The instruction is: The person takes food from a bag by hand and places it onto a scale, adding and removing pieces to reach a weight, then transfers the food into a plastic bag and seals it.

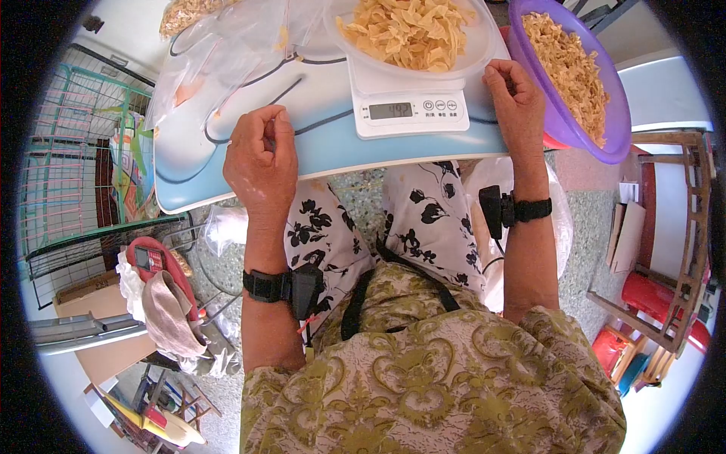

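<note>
Yellow flakes (404, 34) sit heaped in a clear bowl (482, 47), top centre of frame.

Near to far:
- Lower centre: patterned shirt (439, 371), floral trousers (431, 219), a black strap unit on each wrist.
- Centre left: left hand (261, 155) at the near edge of the blue-and-white table (181, 189). Fingers curled in, loosely closed, nothing visible in the grip. Well apart from the bowl.
- Right of centre, higher up: right hand (518, 102), also curled closed, no item showing. Fingertips right by the bowl rim; contact or a small gap, can't tell.
- Upper centre, between the hands: white scale (412, 127), powered on. Display (389, 111) looks like 492; unit too small to read.
- Bowl rests on the scale, behind the display.
- Upper right: purple basin (620, 113) with a big load of paler shredded pieces (571, 76), off the scale.
- Upper left: loose clear plastic bag (227, 57) spread over the table; another bag of dried pieces (185, 15) at the top edge.

Status, my read: bowl loaded and on the scale, figure showing, neither hand gripping the bowl. Flakes not bagged. Basin load looks unportioned. Can't tell if the reading has settled or whether the bowl's own weight is in it.
</note>
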A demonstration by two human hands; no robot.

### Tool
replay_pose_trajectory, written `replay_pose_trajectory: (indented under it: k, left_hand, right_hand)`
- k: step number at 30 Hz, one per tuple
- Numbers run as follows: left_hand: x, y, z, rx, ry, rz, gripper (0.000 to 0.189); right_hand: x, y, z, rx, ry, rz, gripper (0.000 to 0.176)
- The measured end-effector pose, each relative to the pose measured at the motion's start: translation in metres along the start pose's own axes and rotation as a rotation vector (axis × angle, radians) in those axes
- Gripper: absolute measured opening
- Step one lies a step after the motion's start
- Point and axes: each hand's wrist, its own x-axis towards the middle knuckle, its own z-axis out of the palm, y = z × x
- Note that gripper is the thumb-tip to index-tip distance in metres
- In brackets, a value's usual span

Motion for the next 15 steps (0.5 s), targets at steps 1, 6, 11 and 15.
replay_pose_trajectory:
  k: [1, 6, 11, 15]
  left_hand:
    - [-0.0001, -0.0005, -0.0006, 0.014, -0.026, -0.003, 0.015]
    - [-0.0002, -0.0019, -0.0001, -0.002, -0.01, 0.01, 0.014]
    - [-0.0004, 0.0008, -0.0014, 0.006, -0.027, -0.032, 0.014]
    - [-0.0005, 0.0008, -0.0015, -0.018, -0.03, -0.026, 0.014]
  right_hand:
    - [0.0003, 0.0003, -0.0003, 0.0, 0.0, -0.001, 0.015]
    - [0.0005, 0.0029, 0.0006, -0.011, -0.001, 0.006, 0.015]
    - [-0.0001, 0.0011, 0.0004, 0.019, -0.001, 0.011, 0.015]
    - [-0.0018, -0.0026, 0.0006, 0.068, -0.004, 0.038, 0.016]
